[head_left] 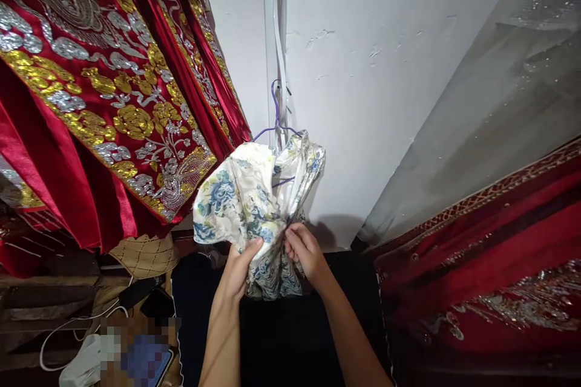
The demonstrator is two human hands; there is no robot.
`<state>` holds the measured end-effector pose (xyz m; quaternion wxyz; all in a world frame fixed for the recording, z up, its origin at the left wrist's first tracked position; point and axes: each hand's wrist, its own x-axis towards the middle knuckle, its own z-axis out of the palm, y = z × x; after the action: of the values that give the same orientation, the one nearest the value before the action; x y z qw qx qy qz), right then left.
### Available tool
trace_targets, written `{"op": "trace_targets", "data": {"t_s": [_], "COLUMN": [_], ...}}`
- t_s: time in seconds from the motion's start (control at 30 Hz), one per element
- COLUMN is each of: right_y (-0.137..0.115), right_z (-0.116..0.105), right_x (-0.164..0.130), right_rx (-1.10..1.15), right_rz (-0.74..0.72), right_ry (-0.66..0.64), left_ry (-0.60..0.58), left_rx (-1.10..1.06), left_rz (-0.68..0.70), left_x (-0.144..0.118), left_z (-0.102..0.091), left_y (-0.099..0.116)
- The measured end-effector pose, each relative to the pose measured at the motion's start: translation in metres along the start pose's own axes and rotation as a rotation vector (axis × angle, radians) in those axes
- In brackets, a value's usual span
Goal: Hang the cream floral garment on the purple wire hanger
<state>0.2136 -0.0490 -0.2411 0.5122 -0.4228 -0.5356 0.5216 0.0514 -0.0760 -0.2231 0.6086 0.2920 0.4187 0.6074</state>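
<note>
2 hands gathered a floral garment (254, 193) hanging from a purple hanger (276, 124) against a white wall (372, 72).

The garment hung straight above and ahead of both hands, its long axis running vertically from hanger hook to bunched hem. The left hand (239, 269) cupped the lower cloth with its thumb pressed on top; the right hand (305, 251), equally near, pinched a fold just beside it. Red embroidered drapes (104, 91) hung close at left.

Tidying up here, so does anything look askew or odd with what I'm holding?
Yes. The floral garment is bunched and crumpled on the purple hanger rather than hanging flat, with both hands, left hand and right hand, gripping its gathered lower part.
</note>
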Motion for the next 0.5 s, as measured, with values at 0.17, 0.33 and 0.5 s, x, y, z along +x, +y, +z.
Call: {"op": "trace_targets", "data": {"t_s": [0.17, 0.33, 0.5], "right_y": [-0.002, -0.007, 0.003], "right_z": [0.000, -0.006, -0.002], "right_x": [-0.005, -0.005, -0.003], "right_rx": [-0.012, 0.014, 0.119], "right_rz": [-0.077, -0.037, 0.115], "right_ry": [-0.022, 0.021, -0.037], "left_ry": [-0.134, 0.143, 0.730], "left_rx": [0.005, 0.013, 0.282], "left_rz": [-0.034, 0.058, 0.557], "left_x": [-0.007, 0.004, 0.014], "left_z": [0.004, -0.011, -0.034], "left_y": [-0.001, -0.007, -0.022]}}
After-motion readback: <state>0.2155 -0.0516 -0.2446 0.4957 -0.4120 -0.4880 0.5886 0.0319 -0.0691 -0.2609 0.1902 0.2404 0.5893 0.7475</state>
